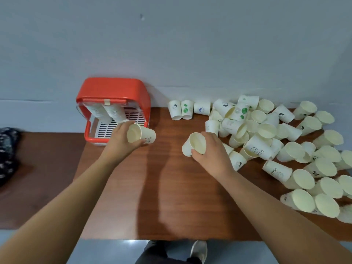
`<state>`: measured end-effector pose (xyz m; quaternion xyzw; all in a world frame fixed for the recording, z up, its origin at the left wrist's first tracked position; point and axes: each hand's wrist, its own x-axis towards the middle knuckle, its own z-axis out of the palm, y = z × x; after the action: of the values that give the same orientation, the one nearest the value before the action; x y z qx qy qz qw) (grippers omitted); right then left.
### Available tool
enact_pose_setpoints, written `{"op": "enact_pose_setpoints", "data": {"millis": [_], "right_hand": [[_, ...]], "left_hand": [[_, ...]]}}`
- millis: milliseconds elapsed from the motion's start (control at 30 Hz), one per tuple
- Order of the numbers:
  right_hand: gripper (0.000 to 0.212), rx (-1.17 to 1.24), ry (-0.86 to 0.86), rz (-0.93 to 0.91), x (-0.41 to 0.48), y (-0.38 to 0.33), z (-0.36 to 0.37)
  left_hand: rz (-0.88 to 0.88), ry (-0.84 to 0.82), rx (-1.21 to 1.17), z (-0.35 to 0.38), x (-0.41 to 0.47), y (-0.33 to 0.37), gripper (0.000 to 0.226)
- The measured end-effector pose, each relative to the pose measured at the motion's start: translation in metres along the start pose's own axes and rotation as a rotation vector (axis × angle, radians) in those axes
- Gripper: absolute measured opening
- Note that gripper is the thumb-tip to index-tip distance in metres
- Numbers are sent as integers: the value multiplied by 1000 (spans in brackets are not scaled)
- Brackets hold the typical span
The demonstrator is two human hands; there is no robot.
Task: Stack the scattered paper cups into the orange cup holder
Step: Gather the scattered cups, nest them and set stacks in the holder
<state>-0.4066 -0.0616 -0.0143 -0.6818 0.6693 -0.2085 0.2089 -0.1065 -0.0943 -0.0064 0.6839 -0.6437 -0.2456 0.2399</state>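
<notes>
The orange cup holder [112, 92] stands at the back left of the wooden table [167, 197], against the wall. Two stacks of white cups [106, 113] lean inside it over a slotted white tray. My left hand [123, 140] grips a paper cup [142, 135] on its side, mouth toward me, just in front of the holder's right corner. My right hand [209, 151] holds another paper cup [194, 146], mouth up and tilted, at the table's middle. Several loose paper cups [285, 145] lie heaped over the right side.
Three cups [188, 110] lie in a row by the wall, right of the holder. A dark patterned cloth [7, 153] sits at the far left on a lower surface. My shoe [199, 251] shows below the table's front edge.
</notes>
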Motion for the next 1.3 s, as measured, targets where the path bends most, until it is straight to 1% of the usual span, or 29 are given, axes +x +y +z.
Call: {"op": "enact_pose_setpoints", "data": {"millis": [67, 167, 300, 433, 633, 767, 867, 900, 967, 1033, 1133, 1200, 1300], "right_hand": [[66, 18, 7, -24, 17, -32, 14], [64, 41, 9, -29, 40, -70, 34], [62, 38, 3, -46, 62, -103, 58], [63, 21, 6, -12, 76, -120, 73], [63, 39, -16, 38, 95, -134, 92], [59, 84, -33, 34, 108, -148, 106], [59, 137, -52, 13, 115, -162, 119], [60, 154, -54, 2, 116, -167, 124], [62, 182, -56, -21, 119, -175, 132], [63, 180, -67, -44, 122, -182, 141], [60, 80, -99, -111, 127, -189, 157], [61, -16, -118, -155, 130, -189, 169], [68, -109, -181, -185, 135, -186, 181]], "left_hand": [[-59, 50, -26, -21, 12, -24, 73], [-96, 91, -56, -39, 34, -53, 74], [-120, 81, -28, -41, 64, -77, 79], [-116, -23, -5, -27, 88, -91, 81], [-2, -227, 24, 3, 111, -107, 81], [37, -280, -52, 6, 116, -118, 87], [16, -371, -138, -3, 113, -137, 100], [-2, -387, -179, -7, 111, -144, 100], [-60, -392, -251, -14, 108, -157, 91], [-124, -376, -311, -21, 105, -164, 74], [-176, -312, -410, -30, 100, -165, 48], [-203, -291, -472, -35, 98, -160, 43], [-215, -302, -540, -33, 98, -155, 44]]}}
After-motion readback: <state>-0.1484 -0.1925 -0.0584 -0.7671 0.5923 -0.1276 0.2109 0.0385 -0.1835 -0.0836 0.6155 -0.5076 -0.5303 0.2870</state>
